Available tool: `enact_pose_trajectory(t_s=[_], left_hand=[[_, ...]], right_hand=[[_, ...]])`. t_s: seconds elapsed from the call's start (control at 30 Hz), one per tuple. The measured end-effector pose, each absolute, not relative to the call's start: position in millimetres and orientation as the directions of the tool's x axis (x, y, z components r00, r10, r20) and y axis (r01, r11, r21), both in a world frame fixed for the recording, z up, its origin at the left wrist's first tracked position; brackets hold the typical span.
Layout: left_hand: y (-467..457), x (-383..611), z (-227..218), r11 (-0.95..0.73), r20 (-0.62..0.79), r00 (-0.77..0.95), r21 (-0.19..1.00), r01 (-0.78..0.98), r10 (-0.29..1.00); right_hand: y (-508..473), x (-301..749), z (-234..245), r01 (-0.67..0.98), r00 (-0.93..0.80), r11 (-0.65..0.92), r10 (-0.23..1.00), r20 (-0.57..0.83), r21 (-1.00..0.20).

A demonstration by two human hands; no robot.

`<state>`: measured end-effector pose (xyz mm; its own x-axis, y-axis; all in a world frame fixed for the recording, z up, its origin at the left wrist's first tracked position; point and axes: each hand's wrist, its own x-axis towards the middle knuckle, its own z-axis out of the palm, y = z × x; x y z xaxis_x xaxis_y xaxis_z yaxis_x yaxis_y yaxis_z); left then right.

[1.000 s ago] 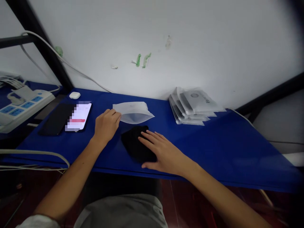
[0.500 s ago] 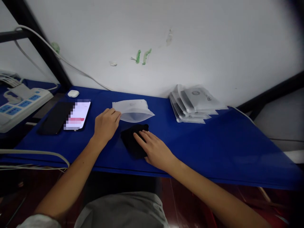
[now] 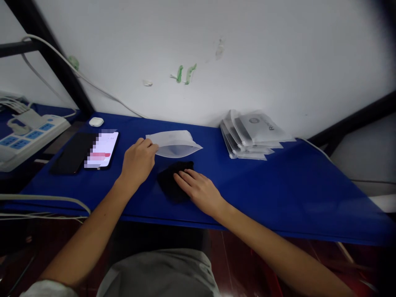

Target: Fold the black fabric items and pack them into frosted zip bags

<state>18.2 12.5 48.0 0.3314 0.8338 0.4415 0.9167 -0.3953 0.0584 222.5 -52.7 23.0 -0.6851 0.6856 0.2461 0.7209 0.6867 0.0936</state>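
A translucent white zip bag (image 3: 173,144) lies on the blue table, its mouth gaping towards me. My left hand (image 3: 139,161) pinches the bag's left edge between thumb and fingers. Just in front of the bag's mouth is a folded piece of black cloth (image 3: 171,183), seemingly soft fabric. Over its right side rests my right hand (image 3: 199,189), fingers bent across the top; the thumb is hidden at the cloth's near edge. The bag and the cloth are apart, with a narrow strip of table between them.
A stack of filled, printed zip bags (image 3: 256,134) sits at the back right by the wall. To the left are a lit phone (image 3: 103,150), a dark phone (image 3: 72,153), a white earbud case (image 3: 96,122) and a power strip (image 3: 27,136). Cables (image 3: 46,199) cross the left edge.
My right thumb, visible earlier at the cloth's near edge, is now out of sight. The left hand keeps hold of the bag, almost unmoved, and the cloth stays in place.
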Motion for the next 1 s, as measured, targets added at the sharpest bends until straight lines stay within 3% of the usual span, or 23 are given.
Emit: enact_pose_trajectory(t_s=[0.23,0.5,0.7,0.83,1.0], left_hand=[[15.0,12.7,51.3,-0.436,0.369,0.367,0.121,0.892,0.854],[15.2,17.4,56.2,-0.522,0.377,0.396,0.337,0.783,0.837],[14.6,21.3,53.7,-0.532,0.319,0.440,0.312,0.788,0.839],[12.2,23.3,54.2,-0.531,0.265,0.470,0.257,0.807,0.842],[10.8,24.7,54.3,-0.548,0.255,0.494,0.219,0.807,0.831]], right_hand=[[-57.3,247.3,47.4,0.673,-0.678,0.721,0.510,0.530,0.167],[-27.1,253.4,24.7,0.585,-0.775,0.787,0.470,0.423,0.197],[-17.0,256.1,12.7,0.630,-0.746,0.743,0.500,0.440,0.225],[-7.5,258.4,3.6,0.698,-0.633,0.699,0.498,0.593,0.158],[-1.7,253.4,-3.9,0.782,-0.441,0.621,0.614,0.655,-0.056]])
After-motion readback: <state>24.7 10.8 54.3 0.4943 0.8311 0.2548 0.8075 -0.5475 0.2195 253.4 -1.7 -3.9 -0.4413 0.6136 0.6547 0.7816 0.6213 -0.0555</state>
